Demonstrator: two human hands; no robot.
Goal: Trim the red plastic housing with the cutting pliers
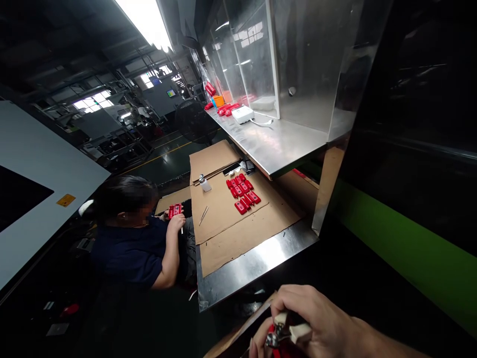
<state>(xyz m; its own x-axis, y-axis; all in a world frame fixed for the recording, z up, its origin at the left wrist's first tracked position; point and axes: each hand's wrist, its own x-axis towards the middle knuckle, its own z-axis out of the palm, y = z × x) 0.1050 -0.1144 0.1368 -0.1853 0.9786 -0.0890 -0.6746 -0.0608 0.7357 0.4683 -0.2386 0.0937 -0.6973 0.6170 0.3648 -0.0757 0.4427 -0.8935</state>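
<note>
Both hands (298, 323) clutch a red part (278, 343) before the cardboard-covered steel bench (253, 263) in a dim workshop.

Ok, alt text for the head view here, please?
At bottom edge, the right hand grips a small cutter over a red part. Ahead, red parts lie on cardboard; a seated co-worker holds another.

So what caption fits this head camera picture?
Right hand grips a white-handled tool over a red part; a co-worker sits nearby.

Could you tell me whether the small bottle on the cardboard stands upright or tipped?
Upright: the bottle stands on its base, cap upward.
</note>
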